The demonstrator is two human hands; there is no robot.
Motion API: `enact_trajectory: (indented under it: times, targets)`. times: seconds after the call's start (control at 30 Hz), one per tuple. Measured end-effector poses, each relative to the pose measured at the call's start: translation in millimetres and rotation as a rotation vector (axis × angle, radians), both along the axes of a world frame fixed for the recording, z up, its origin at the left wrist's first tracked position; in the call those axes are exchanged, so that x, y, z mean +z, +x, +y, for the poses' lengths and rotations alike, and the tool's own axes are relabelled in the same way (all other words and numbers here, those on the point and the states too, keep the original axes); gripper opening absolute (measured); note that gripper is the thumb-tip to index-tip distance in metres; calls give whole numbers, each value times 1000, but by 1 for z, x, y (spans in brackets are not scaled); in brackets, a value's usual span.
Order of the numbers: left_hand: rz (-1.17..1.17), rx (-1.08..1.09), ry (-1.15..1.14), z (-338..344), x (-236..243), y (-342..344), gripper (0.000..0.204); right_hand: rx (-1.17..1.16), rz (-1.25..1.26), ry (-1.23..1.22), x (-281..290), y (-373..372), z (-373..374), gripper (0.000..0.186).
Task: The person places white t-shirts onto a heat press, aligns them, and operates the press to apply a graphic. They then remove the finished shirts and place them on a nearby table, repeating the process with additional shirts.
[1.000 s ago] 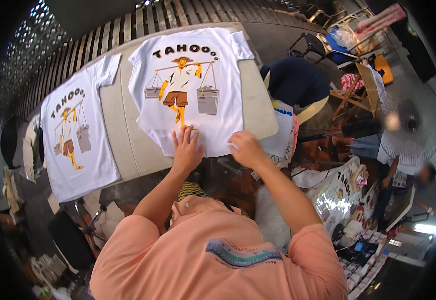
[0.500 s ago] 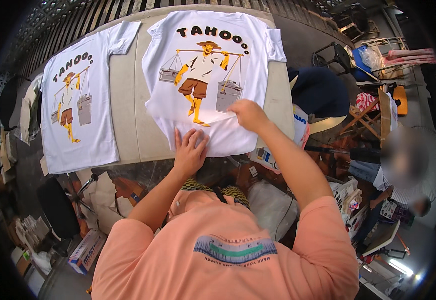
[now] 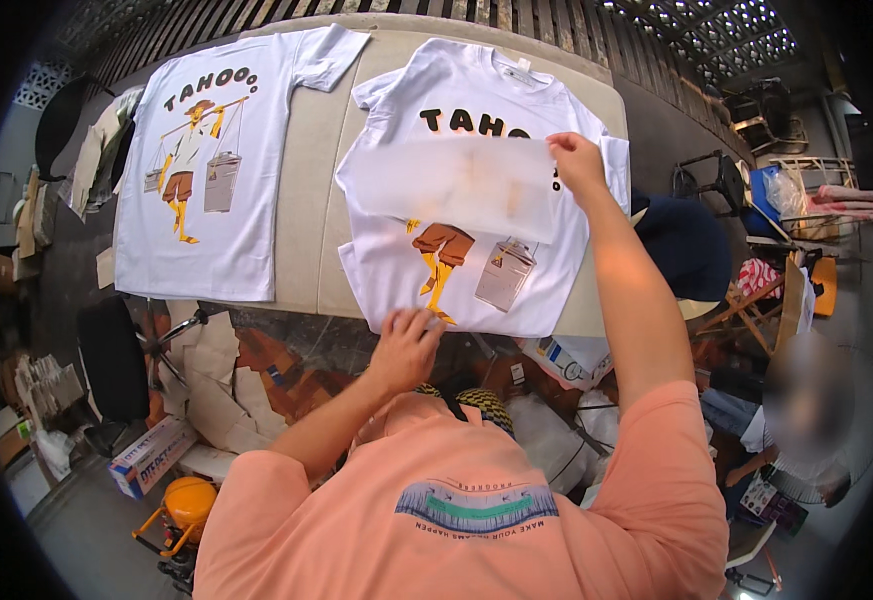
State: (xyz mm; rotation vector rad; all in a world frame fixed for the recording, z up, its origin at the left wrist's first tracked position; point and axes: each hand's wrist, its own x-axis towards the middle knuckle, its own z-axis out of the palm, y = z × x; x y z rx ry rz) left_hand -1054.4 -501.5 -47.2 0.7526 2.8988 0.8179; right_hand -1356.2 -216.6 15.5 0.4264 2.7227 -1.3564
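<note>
A white T-shirt [image 3: 556, 110] with a printed figure carrying buckets lies on the table in front of me. My right hand [image 3: 578, 165] pinches the right corner of a translucent film sheet [image 3: 456, 185]. That sheet is lifted over the shirt, hiding the figure's upper body and part of the lettering. At the shirt's lower hem, my left hand [image 3: 408, 345] presses down beside the printed foot with its fingers slightly bent and apart. Another white T-shirt [image 3: 196, 265] with the same print lies flat to the left, touched by neither hand.
Both shirts lie on a pale folding table [image 3: 311, 220]. A black chair [image 3: 114, 360] stands below its left end, near a long box [image 3: 151, 455]. Dark cloth [image 3: 681, 245] sits past the right edge. Another person [image 3: 756, 460] is at the far right, beside a fan.
My right hand has moved up and right, drawing the film off the lower print towards the lettering. My left hand stays at the hem. The whole view has shifted.
</note>
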Motion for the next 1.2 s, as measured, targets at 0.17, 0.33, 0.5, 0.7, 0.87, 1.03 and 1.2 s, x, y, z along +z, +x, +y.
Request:
enact_trajectory:
  times: [0.17,0.33,0.5,0.7,0.87,1.03,1.2]
  targets:
    - [79,145,-58,-10,14,-79,56,-13,-23,-104,-4,3,1,12]
    - [-44,128,-249,-25,-3,-71,64,-471,207,-261,23,-18,58,13]
    - [-56,100,-226,-26,3,-73,63,-948,638,-468,47,23,270,20]
    - [-404,0,-322,-29,52,-72,64,-1104,621,-492,55,285,388,21]
    - [98,115,-103,-32,-39,-248,63,-1434,328,-699,-13,606,214,6]
    - [377,286,-551,-86,-112,-423,60,-1734,385,-662,-103,792,-43,13]
    - [81,306,-484,1,-38,-384,38,-2573,788,-1189,-155,861,-230,29]
